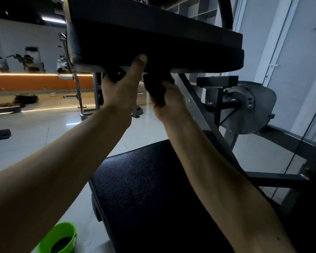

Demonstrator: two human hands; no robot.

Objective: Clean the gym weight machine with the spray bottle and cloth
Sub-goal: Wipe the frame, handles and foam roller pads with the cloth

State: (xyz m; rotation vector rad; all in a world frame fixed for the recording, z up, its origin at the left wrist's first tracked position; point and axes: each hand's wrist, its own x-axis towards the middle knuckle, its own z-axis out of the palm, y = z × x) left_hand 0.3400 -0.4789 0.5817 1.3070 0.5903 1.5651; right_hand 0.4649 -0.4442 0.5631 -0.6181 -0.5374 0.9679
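The dark cloth is bunched against the underside of the machine's arm pad, so wiping looks mid-way; the seat pad below and the frame seem left to do, and no spray bottle shows. The right hand clutches the cloth, arm reaching up. The left hand grips the pad's lower edge, thumb pressed upward. A green bucket sits on the floor.

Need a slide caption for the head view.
Left hand grips the lower edge of the raised pad while right hand holds a dark cloth beneath it.
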